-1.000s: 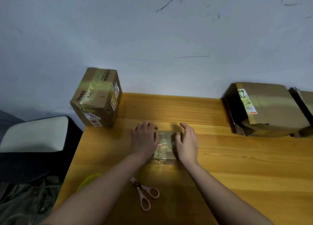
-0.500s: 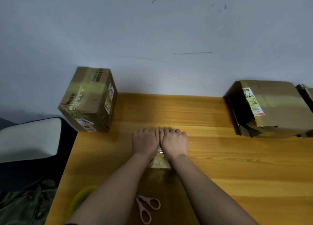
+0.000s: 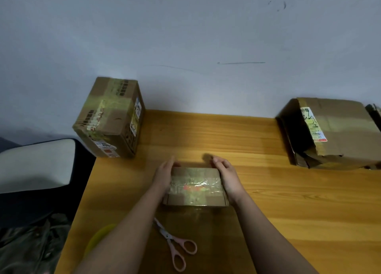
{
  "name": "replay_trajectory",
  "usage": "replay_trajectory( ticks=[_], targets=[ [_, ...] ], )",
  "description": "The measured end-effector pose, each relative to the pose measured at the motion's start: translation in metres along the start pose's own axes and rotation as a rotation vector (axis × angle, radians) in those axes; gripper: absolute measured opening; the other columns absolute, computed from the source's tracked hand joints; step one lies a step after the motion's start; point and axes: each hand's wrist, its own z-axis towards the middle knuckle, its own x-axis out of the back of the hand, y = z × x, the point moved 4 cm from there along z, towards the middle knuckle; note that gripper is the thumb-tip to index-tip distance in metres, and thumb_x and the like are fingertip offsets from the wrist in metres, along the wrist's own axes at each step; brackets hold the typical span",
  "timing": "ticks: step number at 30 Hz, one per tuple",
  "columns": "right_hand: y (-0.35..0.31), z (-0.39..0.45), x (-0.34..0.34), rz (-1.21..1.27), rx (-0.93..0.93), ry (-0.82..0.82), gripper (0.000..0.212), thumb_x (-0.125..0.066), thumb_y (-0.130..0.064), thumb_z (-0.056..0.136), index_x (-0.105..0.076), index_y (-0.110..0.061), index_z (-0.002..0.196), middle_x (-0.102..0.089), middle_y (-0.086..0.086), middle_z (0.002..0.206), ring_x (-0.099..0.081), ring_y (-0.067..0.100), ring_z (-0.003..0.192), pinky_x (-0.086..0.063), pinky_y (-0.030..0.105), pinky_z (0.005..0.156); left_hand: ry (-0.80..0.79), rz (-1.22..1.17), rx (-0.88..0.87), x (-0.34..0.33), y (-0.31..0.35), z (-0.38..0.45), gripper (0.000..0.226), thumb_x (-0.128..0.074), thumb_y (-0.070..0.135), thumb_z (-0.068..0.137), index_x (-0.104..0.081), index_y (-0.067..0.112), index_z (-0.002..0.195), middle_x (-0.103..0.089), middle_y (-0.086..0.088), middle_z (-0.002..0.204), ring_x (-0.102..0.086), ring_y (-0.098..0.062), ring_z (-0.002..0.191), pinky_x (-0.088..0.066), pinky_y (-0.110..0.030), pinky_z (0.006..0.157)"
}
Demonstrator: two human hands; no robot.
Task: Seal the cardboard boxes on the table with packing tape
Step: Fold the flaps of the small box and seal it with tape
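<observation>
We are looking down at a wooden table set against a pale wall. A small cardboard box is sitting near the middle of the table, flaps down, with a strip of clear tape running across its top from left to right. We are seeing both hands flanking it. The left hand is lying flat against the box's left side, fingers straight and together, pressing the side rather than curling round it. The right hand is doing the same on the right side, fingers extended along the box's edge and reaching to its far corner, palm touching the cardboard. Neither hand is pinching anything.

Pink-handled scissors are lying on the table just in front of the small box, between the two forearms, blades pointing away toward the box. A yellow-green round object is partly hidden under the left forearm; we cannot tell what it is.

A taller taped cardboard box is standing at the table's far left corner, well apart. A larger, crumpled box is lying at the far right edge. A dark chair with a light cushion is sitting left of the table.
</observation>
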Motion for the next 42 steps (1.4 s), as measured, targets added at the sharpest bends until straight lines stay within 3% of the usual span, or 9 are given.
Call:
replay_trajectory(
  ticks=[7,13,19,26,28,31,34,37,42],
  targets=[
    [0.007,-0.003,0.0,0.259,-0.177,-0.022,0.048,-0.04,-0.055,0.096,-0.069,-0.016,0.099,-0.073,0.006,0.094,-0.068,0.026,0.086,-0.054,0.04,0.077,-0.122,-0.465,0.191,-0.005,-0.003,-0.006,0.049,-0.03,0.043,0.101,-0.062,0.009,0.089,-0.064,-0.012,0.086,-0.068,-0.018,0.06,-0.053,-0.023,0.05],
    [0.015,-0.023,0.034,-0.229,0.096,0.471,0.035,-0.038,-0.037,0.103,-0.063,-0.012,0.1,-0.066,0.005,0.098,-0.062,0.03,0.102,-0.045,0.034,0.082,0.415,0.035,-0.089,0.036,0.004,-0.036,0.031,-0.033,0.038,0.103,-0.056,0.018,0.105,-0.06,-0.007,0.102,-0.052,-0.012,0.077,-0.039,-0.025,0.062],
    [0.023,-0.059,0.006,-0.11,-0.072,0.131,0.059,-0.047,-0.044,0.097,-0.03,-0.022,0.149,-0.044,0.008,0.141,-0.043,0.031,0.13,-0.036,0.038,0.103,-0.019,-0.001,0.049,0.001,-0.017,-0.073,0.05,-0.043,0.042,0.099,-0.034,0.022,0.144,-0.045,-0.001,0.135,-0.043,-0.026,0.126,-0.033,-0.037,0.099],
    [0.015,-0.064,0.004,-0.242,-0.076,0.04,0.059,-0.041,-0.04,0.101,-0.025,-0.009,0.15,-0.045,0.007,0.139,-0.04,0.03,0.134,-0.034,0.03,0.099,-0.137,0.031,0.193,0.008,-0.028,-0.059,0.069,-0.048,0.056,0.091,-0.037,0.017,0.146,-0.045,-0.006,0.143,-0.044,-0.025,0.124,-0.034,-0.036,0.105],
    [0.015,-0.064,0.008,-0.376,-0.065,0.032,0.068,-0.041,-0.048,0.099,-0.023,-0.008,0.15,-0.04,0.012,0.148,-0.038,0.032,0.136,-0.032,0.034,0.105,-0.095,0.095,0.145,0.014,-0.028,-0.059,0.084,-0.048,0.065,0.087,-0.024,0.016,0.151,-0.033,-0.009,0.153,-0.034,-0.028,0.137,-0.028,-0.042,0.113],
    [0.01,-0.073,0.018,-0.685,0.151,0.236,0.079,-0.046,-0.055,0.094,-0.019,-0.008,0.152,-0.032,0.014,0.154,-0.031,0.031,0.14,-0.026,0.04,0.113,0.205,0.131,-0.102,0.036,-0.019,-0.078,0.063,-0.045,0.049,0.096,-0.031,0.015,0.147,-0.036,-0.01,0.149,-0.036,-0.027,0.134,-0.033,-0.037,0.104],
    [-0.011,-0.104,0.014,-0.713,0.59,0.409,0.057,-0.048,-0.041,0.097,-0.037,-0.011,0.144,-0.047,0.008,0.14,-0.04,0.023,0.13,-0.03,0.037,0.107,0.405,0.394,-0.291,0.069,-0.037,-0.125,0.038,-0.039,0.04,0.1,-0.052,0.016,0.127,-0.054,-0.005,0.124,-0.053,-0.021,0.11,-0.044,-0.033,0.09],
    [-0.013,-0.127,-0.016,-0.699,0.889,0.19,0.038,-0.045,-0.035,0.095,-0.052,-0.015,0.128,-0.054,-0.006,0.115,-0.051,0.016,0.107,-0.041,0.033,0.093,0.341,0.829,-0.364,0.103,-0.075,-0.162,0.044,-0.03,0.054,0.098,-0.053,0.025,0.121,-0.055,0.005,0.118,-0.054,-0.015,0.107,-0.042,-0.035,0.095],
    [0.021,-0.143,-0.07,-0.869,0.706,-0.058,0.013,-0.052,-0.02,0.097,-0.06,-0.022,0.107,-0.061,-0.005,0.096,-0.058,0.013,0.089,-0.043,0.027,0.07,-0.011,1.553,-0.173,0.129,-0.136,-0.173,0.082,-0.037,0.075,0.078,-0.033,0.023,0.142,-0.039,0.001,0.142,-0.033,-0.019,0.136,-0.013,-0.041,0.116]
  ],
)
